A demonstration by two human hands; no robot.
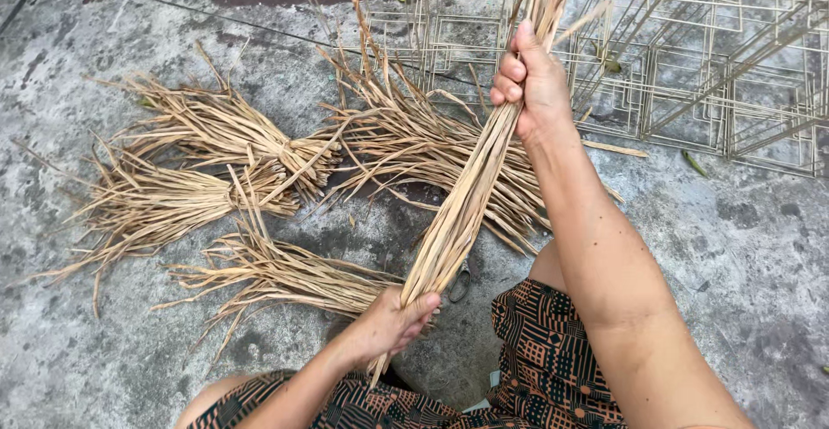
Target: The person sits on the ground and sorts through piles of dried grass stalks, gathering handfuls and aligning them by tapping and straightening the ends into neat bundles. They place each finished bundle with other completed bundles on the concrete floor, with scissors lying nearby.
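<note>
Head view: both hands' fingers clenched around one dried-reed bundle point(466, 204), right hand point(531, 83) raised, left hand point(393, 321) low.

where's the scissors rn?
Head view, centre: the scissors lie on the concrete floor, mostly hidden behind the held bundle of dried leaves, just above the left hand.

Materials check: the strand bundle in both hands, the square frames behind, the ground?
Strand bundle: dried plant fibre, probably grass or reed; tan, matte, flat, frayed. Square frames: look like thin pale wire or rod, welded; uncertain. Ground: concrete, grey, mottled, rough.
</note>
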